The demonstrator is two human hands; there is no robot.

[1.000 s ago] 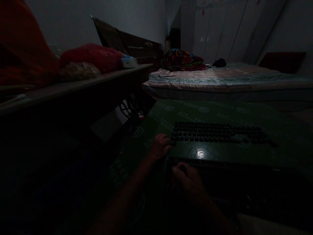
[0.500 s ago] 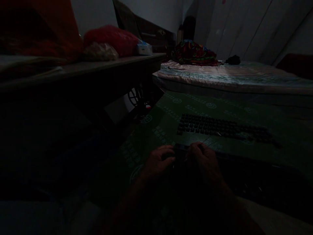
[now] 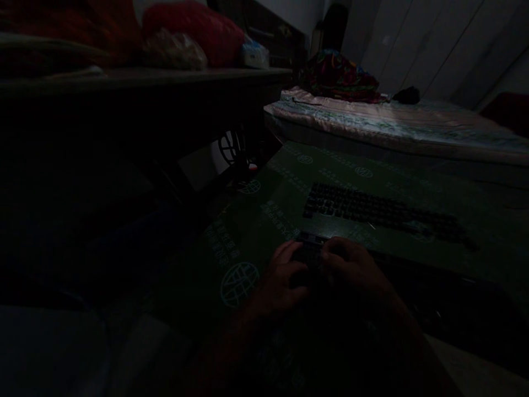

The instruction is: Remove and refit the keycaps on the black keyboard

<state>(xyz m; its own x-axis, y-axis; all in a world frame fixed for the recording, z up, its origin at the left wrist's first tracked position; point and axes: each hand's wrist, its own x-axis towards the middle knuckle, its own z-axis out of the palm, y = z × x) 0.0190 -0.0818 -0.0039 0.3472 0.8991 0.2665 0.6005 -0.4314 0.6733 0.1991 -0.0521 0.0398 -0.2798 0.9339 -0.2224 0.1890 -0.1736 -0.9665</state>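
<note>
A dark keyboard body (image 3: 450, 295) lies across the green printed board, its left end between my hands. My left hand (image 3: 287, 278) holds that left end, fingers curled over its edge and top. Over the same end, my right hand (image 3: 351, 264) has thumb and forefinger pinched together; whatever is between them is too dark to make out. Beyond the keyboard, loose black keycaps (image 3: 355, 204) are laid out in rows. A thin pale sliver (image 3: 372, 225) lies just in front of them. Deep shadow hides most of the keyboard's surface.
The green board (image 3: 248, 237) carries white globe prints. A bed (image 3: 397, 118) with a heap of patterned cloth (image 3: 339, 77) stands behind it. At the left is a dark table (image 3: 173, 77) bearing a red bag (image 3: 198, 27), with a spoked wheel (image 3: 229, 149) below.
The view has tilted down and shifted a little. My right hand's thumb and forefinger now form a clearer pinch above the keyboard. My left hand stays at the keyboard's left end.
</note>
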